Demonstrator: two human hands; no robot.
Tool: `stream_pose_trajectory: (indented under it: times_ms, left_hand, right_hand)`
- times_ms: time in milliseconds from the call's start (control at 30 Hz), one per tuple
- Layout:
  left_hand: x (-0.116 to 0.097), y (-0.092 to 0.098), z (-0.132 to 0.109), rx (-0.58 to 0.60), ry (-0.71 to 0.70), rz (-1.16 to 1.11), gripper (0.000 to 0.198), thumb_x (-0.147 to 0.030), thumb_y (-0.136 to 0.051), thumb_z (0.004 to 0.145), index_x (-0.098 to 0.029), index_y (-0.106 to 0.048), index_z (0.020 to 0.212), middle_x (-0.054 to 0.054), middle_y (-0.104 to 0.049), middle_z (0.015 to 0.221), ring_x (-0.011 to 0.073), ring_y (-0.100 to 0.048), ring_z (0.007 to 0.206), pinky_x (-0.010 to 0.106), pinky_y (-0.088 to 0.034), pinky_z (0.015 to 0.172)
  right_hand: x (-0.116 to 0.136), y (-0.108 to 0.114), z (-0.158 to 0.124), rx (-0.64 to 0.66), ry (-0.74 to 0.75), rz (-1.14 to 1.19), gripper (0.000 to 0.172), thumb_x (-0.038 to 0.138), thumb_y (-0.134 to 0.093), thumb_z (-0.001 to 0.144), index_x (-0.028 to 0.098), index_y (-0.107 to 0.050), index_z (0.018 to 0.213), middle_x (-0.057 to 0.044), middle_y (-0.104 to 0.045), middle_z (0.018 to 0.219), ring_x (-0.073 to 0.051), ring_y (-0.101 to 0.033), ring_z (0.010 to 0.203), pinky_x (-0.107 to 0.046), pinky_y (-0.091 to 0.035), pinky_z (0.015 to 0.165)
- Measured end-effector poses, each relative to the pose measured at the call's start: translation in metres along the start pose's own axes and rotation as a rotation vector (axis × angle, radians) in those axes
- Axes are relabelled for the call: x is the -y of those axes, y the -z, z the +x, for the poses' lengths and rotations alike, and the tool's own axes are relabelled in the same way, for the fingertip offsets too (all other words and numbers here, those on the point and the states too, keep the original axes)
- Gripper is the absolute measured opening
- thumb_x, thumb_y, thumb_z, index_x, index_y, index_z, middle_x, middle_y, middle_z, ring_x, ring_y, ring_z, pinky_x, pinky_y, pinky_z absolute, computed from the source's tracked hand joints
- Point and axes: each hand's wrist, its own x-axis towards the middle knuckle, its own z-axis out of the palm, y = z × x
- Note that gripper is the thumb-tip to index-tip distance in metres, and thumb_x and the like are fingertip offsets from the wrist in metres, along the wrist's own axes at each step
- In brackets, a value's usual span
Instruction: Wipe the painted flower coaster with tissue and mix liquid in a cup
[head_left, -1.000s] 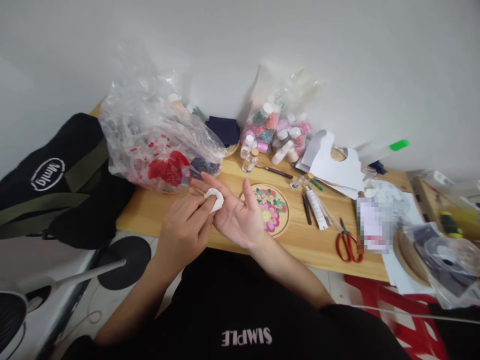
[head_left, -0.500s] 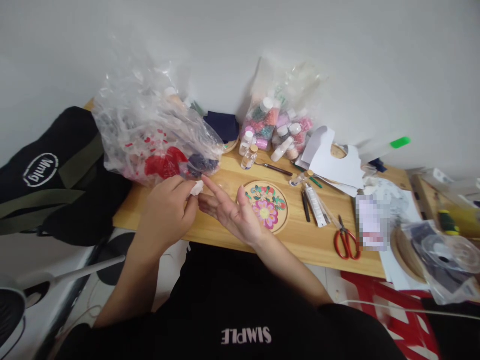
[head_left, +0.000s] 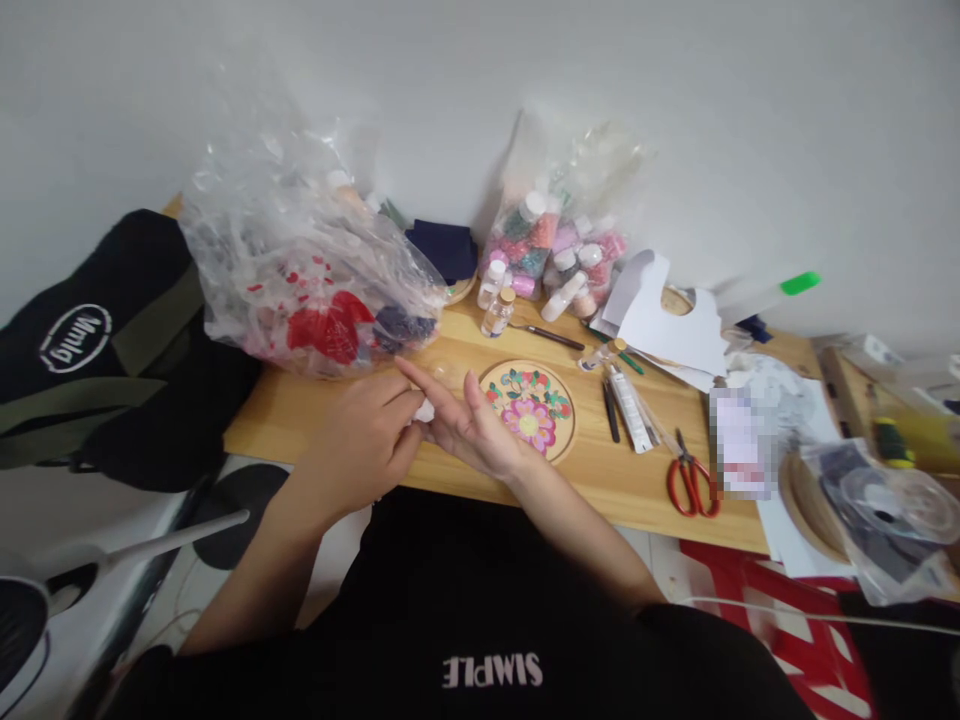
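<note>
Wooden table: pale grained top (head_left: 622, 490), beneath both sets of fingers and reaching out to either side
Plastic bag: large, clear, crumpled (head_left: 262, 270), red and dark blue contents showing through, beyond the left fingers and to their left
Black bag: soft fabric with olive straps and white oval print (head_left: 142, 255), well left of the left fingers
Jar bags: two clear plastic bags of white-capped jars, pink, green and coral contents (head_left: 525, 240), well beyond the right fingers
Paper: white cut sheets, stacked loosely (head_left: 686, 335), far right of the right fingers and beyond them
Left hand: back up (head_left: 367, 430), fingers curled nearly closed, tissue pinched in the tips
Right hand: palm turned inward (head_left: 472, 430), index straight, thumb raised, hand open; bend of the lower fingers partly hidden by the left
Disc: round wood, painted pink flower, green leaves (head_left: 529, 425), flat, just right of the right thumb
Snips: red-handled, dark-bladed (head_left: 673, 490), well right of the right fingers
Tube: white, slender (head_left: 632, 410), between disc and snips
Tissue: small white crumpled wad (head_left: 424, 411), between left fingertips and right fingers, mostly covered
</note>
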Motion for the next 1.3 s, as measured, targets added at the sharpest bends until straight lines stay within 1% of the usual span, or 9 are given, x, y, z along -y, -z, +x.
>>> stream_pose_trajectory:
  times_ms: [133, 200, 267, 433, 633, 833, 967, 1133, 1300]
  left_hand:
    - [0.006, 0.002, -0.010, -0.200, 0.150, 0.137, 0.021, -0.012, -0.044, 0.088, -0.014, -0.066, 0.090, 0.008, -0.064, 0.076, 0.0245, -0.062, 0.073, 0.036, -0.048, 0.066]
    - [0.007, 0.003, -0.018, -0.345, 0.280, 0.178, 0.021, -0.015, -0.047, 0.091, -0.015, -0.066, 0.097, 0.006, -0.065, 0.077, 0.0233, -0.063, 0.074, 0.034, -0.049, 0.067]
    - [0.006, 0.003, -0.025, -0.389, 0.318, 0.147, 0.018, -0.016, -0.049, 0.091, -0.015, -0.066, 0.096, 0.004, -0.066, 0.076, 0.0213, -0.064, 0.074, 0.032, -0.049, 0.067]
    - [-0.001, -0.003, -0.033, -0.365, 0.333, 0.111, 0.016, -0.014, -0.049, 0.088, -0.016, -0.066, 0.087, 0.004, -0.065, 0.071, 0.0201, -0.063, 0.066, 0.031, -0.047, 0.062]
    - [-0.004, 0.000, -0.039, -0.348, 0.445, 0.097, 0.018, -0.014, -0.050, 0.090, -0.019, -0.066, 0.095, 0.004, -0.064, 0.077, 0.0199, -0.062, 0.073, 0.032, -0.047, 0.069]
    - [-0.010, -0.001, -0.029, -0.258, 0.264, 0.124, 0.014, -0.017, -0.050, 0.087, -0.017, -0.063, 0.082, 0.005, -0.062, 0.069, 0.0226, -0.060, 0.066, 0.035, -0.047, 0.060]
    - [-0.013, -0.002, -0.020, -0.113, 0.238, 0.105, 0.017, -0.014, -0.046, 0.085, -0.020, -0.059, 0.075, 0.008, -0.063, 0.071, 0.0244, -0.061, 0.067, 0.037, -0.048, 0.061]
    - [-0.015, 0.000, -0.017, -0.050, 0.171, -0.042, 0.019, -0.013, -0.046, 0.086, -0.021, -0.057, 0.072, 0.007, -0.062, 0.070, 0.0237, -0.062, 0.068, 0.036, -0.048, 0.061]
    - [-0.011, 0.000, -0.021, -0.005, 0.247, -0.190, 0.020, -0.016, -0.047, 0.087, -0.021, -0.058, 0.070, 0.004, -0.062, 0.068, 0.0206, -0.061, 0.066, 0.033, -0.047, 0.060]
  right_hand:
    - [0.004, 0.003, 0.001, -0.075, -0.004, 0.174, 0.085, 0.075, 0.000, 0.092, 0.026, -0.011, 0.161, -0.012, -0.055, 0.146, -0.022, -0.061, 0.119, -0.046, -0.030, 0.114]
    - [0.008, 0.004, 0.000, -0.102, 0.001, 0.276, 0.086, 0.074, 0.007, 0.090, 0.028, -0.010, 0.160, -0.013, -0.056, 0.144, -0.023, -0.064, 0.114, -0.049, -0.033, 0.111]
    - [0.013, 0.003, -0.001, -0.120, 0.015, 0.372, 0.088, 0.074, 0.010, 0.088, 0.029, -0.013, 0.159, -0.013, -0.055, 0.144, -0.025, -0.064, 0.114, -0.051, -0.035, 0.109]
    - [0.015, 0.000, 0.000, -0.127, 0.001, 0.483, 0.088, 0.075, 0.007, 0.088, 0.027, -0.021, 0.157, -0.015, -0.056, 0.142, -0.025, -0.060, 0.119, -0.052, -0.033, 0.109]
    - [0.009, 0.002, 0.003, -0.158, 0.022, 0.460, 0.089, 0.080, -0.004, 0.086, 0.028, -0.021, 0.156, -0.014, -0.049, 0.150, -0.025, -0.051, 0.132, -0.049, -0.032, 0.110]
    - [0.007, 0.003, 0.004, -0.124, 0.016, 0.390, 0.088, 0.080, -0.006, 0.086, 0.029, -0.027, 0.154, -0.012, -0.052, 0.147, -0.025, -0.051, 0.128, -0.048, -0.031, 0.111]
    - [0.006, 0.002, 0.004, -0.097, 0.048, 0.386, 0.086, 0.079, -0.009, 0.087, 0.028, -0.027, 0.154, -0.013, -0.058, 0.140, -0.025, -0.051, 0.131, -0.048, -0.030, 0.111]
    - [0.006, 0.003, 0.005, -0.058, 0.049, 0.384, 0.087, 0.079, -0.010, 0.088, 0.024, -0.028, 0.154, -0.014, -0.061, 0.138, -0.023, -0.049, 0.135, -0.047, -0.028, 0.115]
    - [-0.002, 0.004, 0.007, -0.028, 0.062, 0.274, 0.082, 0.080, -0.023, 0.088, 0.026, -0.042, 0.148, -0.011, -0.057, 0.145, -0.023, -0.048, 0.138, -0.045, -0.030, 0.116]
